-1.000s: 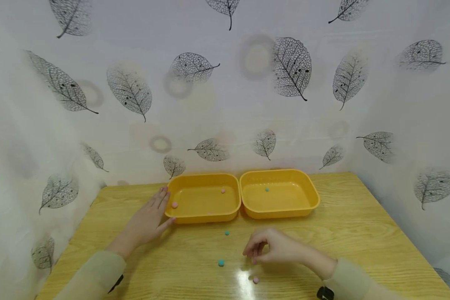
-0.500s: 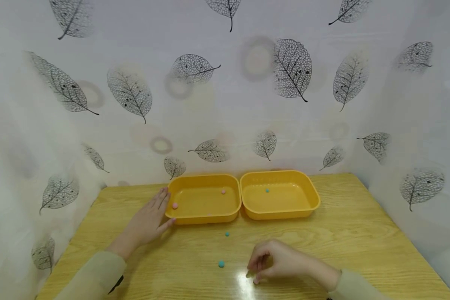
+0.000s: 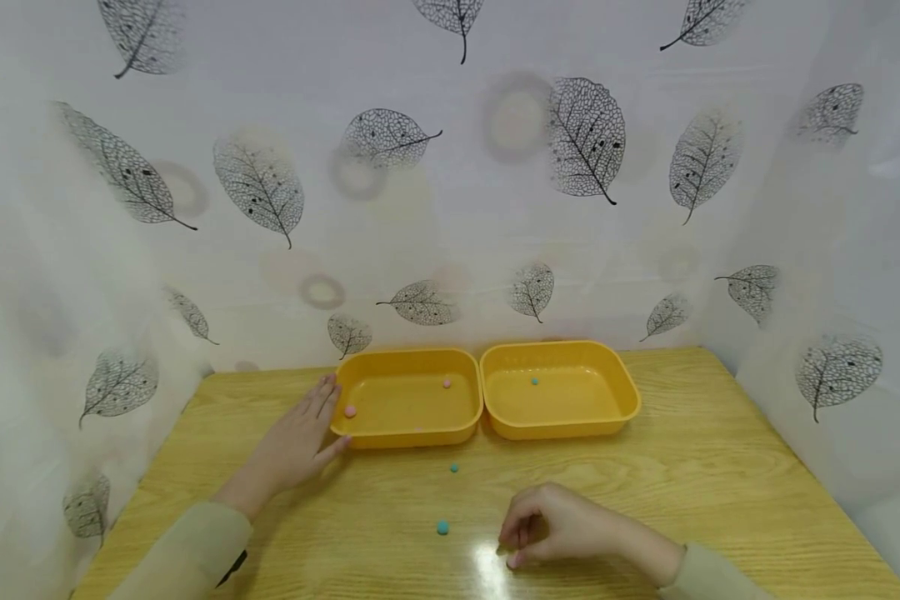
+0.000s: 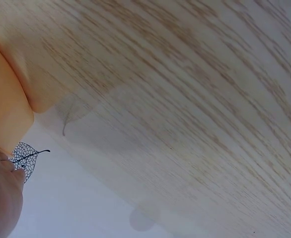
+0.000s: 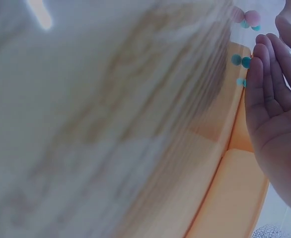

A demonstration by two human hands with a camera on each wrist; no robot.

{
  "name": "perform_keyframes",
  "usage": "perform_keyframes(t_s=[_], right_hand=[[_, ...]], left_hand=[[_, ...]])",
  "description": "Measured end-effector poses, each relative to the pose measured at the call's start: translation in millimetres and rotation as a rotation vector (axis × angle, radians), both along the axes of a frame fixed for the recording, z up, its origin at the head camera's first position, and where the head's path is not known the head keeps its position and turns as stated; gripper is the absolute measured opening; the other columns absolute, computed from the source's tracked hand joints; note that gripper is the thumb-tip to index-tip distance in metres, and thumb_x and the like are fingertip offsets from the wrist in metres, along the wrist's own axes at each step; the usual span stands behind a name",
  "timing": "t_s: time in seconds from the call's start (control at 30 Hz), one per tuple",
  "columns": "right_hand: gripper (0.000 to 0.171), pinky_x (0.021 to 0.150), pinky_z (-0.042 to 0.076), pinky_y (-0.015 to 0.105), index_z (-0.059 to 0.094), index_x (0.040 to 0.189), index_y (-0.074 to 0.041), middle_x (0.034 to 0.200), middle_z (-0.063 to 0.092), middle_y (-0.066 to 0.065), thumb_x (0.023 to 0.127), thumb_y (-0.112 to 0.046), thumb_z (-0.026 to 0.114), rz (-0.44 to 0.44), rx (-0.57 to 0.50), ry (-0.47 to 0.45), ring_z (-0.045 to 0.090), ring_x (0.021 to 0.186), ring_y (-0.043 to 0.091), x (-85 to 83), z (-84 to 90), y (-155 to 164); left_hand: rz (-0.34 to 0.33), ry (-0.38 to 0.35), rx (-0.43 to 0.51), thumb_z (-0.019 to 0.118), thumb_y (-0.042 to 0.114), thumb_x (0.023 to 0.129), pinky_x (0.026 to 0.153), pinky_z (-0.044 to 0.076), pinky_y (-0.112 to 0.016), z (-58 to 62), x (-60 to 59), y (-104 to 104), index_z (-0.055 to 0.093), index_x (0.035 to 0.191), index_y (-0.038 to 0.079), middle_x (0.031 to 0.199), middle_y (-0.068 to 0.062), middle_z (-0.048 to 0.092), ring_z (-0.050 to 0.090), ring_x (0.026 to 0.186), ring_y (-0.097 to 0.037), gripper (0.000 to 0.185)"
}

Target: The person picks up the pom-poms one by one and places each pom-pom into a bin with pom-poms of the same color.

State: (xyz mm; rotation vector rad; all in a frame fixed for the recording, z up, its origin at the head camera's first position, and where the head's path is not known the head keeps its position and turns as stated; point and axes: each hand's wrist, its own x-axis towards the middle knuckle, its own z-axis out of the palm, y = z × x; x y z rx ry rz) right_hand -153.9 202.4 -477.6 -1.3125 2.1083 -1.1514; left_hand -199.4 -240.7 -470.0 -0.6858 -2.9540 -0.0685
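Resting flat on the wooden table (image 3: 720, 467), the left hand (image 3: 292, 446) lies with fingers straight and relaxed, its fingertips against the outer left wall of the left yellow tray (image 3: 408, 433), gripping nothing. The left wrist view shows little beyond table grain, a blurred orange edge of that tray and a sliver of the hand in the corner. A pink ball (image 3: 350, 411) sits on the tray's left rim just beside those fingertips, and a second pink ball (image 3: 446, 383) lies inside near the back wall. In front of the trays, two teal balls lie apart on the table: a smaller-looking one (image 3: 454, 468) nearer the trays and another (image 3: 442, 527) closer to the person. The right yellow tray (image 3: 562, 429) touches the left one and holds one teal speck (image 3: 534, 381). Farther right, the right hand (image 3: 555, 529) is curled down on the table, fingertips bunched at a small pink ball (image 3: 512, 562) that peeks out beneath them; whether the fingers actually pinch it or only touch it cannot be told, since the knuckles hide the contact. The right wrist view is too blurred to settle this.
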Motion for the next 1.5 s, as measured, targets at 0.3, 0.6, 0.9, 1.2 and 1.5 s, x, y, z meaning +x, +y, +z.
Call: perform_keyframes(t_s=[0.3,0.6,0.9,1.2,1.5], right_hand=[[0.013,0.073,0.061,0.017,0.079,0.105,-0.014,0.095,0.077,-0.002,0.097,-0.025,0.08,-0.009,0.061,0.033,0.063,0.085,-0.008,2.5,-0.7,1.3],[0.015,0.072,0.061,0.017,0.079,0.105,-0.013,0.094,0.075,-0.001,0.097,-0.025,0.081,-0.001,0.061,0.017,0.061,0.084,-0.009,2.2,-4.7,1.9],[0.014,0.068,0.059,0.015,0.079,0.104,-0.015,0.09,0.072,-0.001,0.096,-0.026,0.081,0.001,0.062,0.052,0.057,0.082,-0.011,1.6,-9.9,-0.1],[0.009,0.068,0.057,0.012,0.078,0.1,-0.018,0.088,0.071,-0.006,0.096,-0.025,0.081,-0.004,0.076,0.122,0.055,0.08,-0.012,2.5,-9.9,-1.7],[0.006,0.067,0.056,0.011,0.079,0.097,-0.018,0.086,0.071,-0.006,0.094,-0.021,0.083,-0.006,0.085,0.149,0.054,0.079,-0.013,3.9,-8.6,-3.3]], left_hand=[[-0.006,0.003,0.009,0.054,0.049,0.108,0.132,0.027,-0.056,0.5,0.4,0.2,0.028,0.161,-0.013,0.172,-0.032,0.021,0.023,0.162,-0.046,0.086],[-0.017,0.026,0.011,0.054,0.048,0.109,0.131,0.031,-0.057,5.5,3.1,1.3,0.031,0.16,-0.014,0.171,-0.033,0.025,0.027,0.16,-0.047,0.084],[-0.003,0.004,0.015,0.055,0.047,0.109,0.132,0.029,-0.057,10.0,5.7,2.7,0.03,0.16,-0.013,0.172,-0.032,0.023,0.025,0.161,-0.046,0.084],[0.003,0.001,0.015,0.056,0.046,0.108,0.132,0.029,-0.056,10.7,5.7,3.9,0.03,0.16,-0.014,0.172,-0.031,0.023,0.024,0.161,-0.046,0.083],[-0.002,0.004,0.017,0.057,0.045,0.108,0.132,0.028,-0.056,8.4,4.8,3.6,0.03,0.16,-0.014,0.172,-0.032,0.023,0.024,0.161,-0.046,0.083]])
